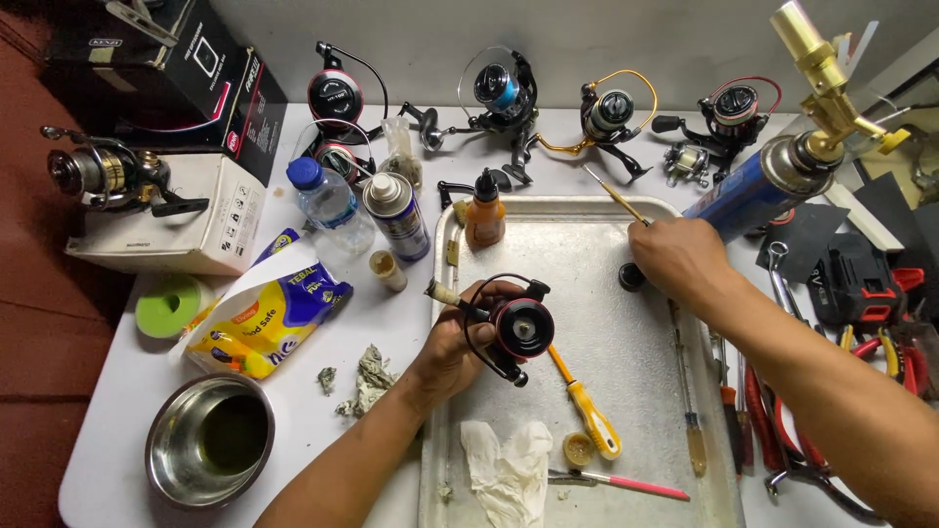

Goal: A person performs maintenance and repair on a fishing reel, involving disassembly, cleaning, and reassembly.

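My left hand [452, 347] grips a black and red fishing reel [515, 328] over the left part of a metal tray [606, 244]. Its round spool end faces up and its wire bail loops to the left. My right hand [677, 256] holds a thin wooden-handled brush [616, 196] near the tray's far right corner, the handle pointing up and left. A small black cap [632, 278] lies on the tray just under that hand. A yellow-handled screwdriver [585, 406] rests on the tray below the reel.
On the tray are a crumpled tissue [509, 469], a pink-handled tool [616, 481] and an orange bottle [484, 215]. Several other reels [504, 93] line the table's far edge. A steel bowl [209, 438], spray can [396, 215], water bottle [328, 200], boxes, a gas torch [782, 166] and pliers [880, 352] surround it.
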